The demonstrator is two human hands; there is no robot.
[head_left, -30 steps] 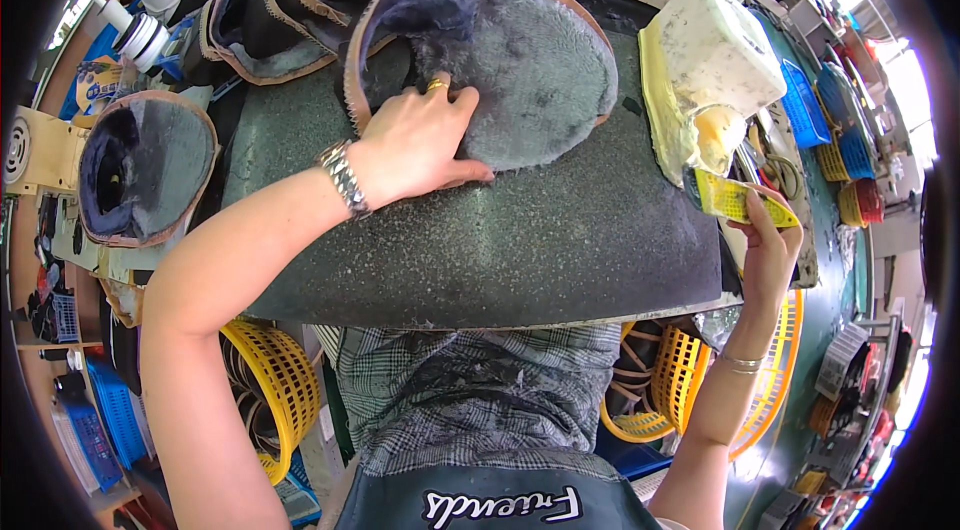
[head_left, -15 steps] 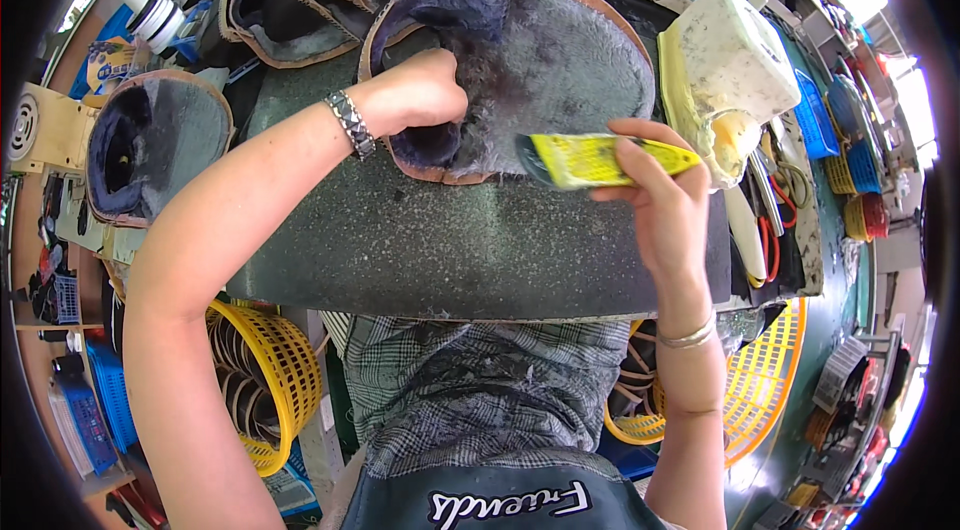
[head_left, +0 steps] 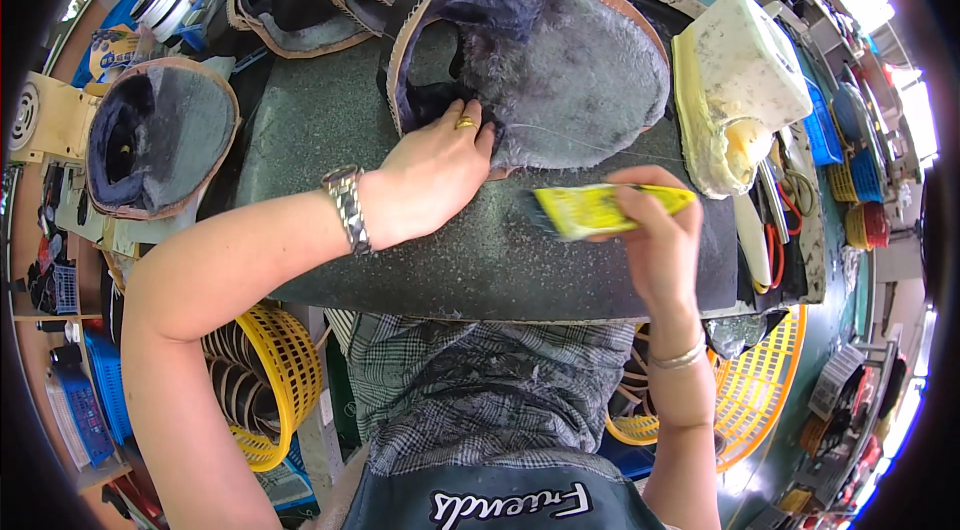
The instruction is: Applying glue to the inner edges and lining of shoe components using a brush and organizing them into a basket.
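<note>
A fur-lined slipper with grey pile and a tan stitched rim lies on the dark worktop. My left hand holds its near edge, the fingers bent over onto the dark lining and the thumb hidden. In my right hand is a yellow-handled brush, its dark bristles blurred and pointing left. The brush is over the worktop, nearer to me than the slipper and apart from it. A pale loose thread lies across the slipper's pile.
More fur-lined slippers stand in a row at the back left, and one slipper lies far left. A stained white container and scissors are at the right. Yellow baskets stand below the worktop's front edge.
My left hand has come out from the slipper's opening to its near edge, the fist now unfolded. The slipper has shifted slightly right; the brush has moved nearer to me.
</note>
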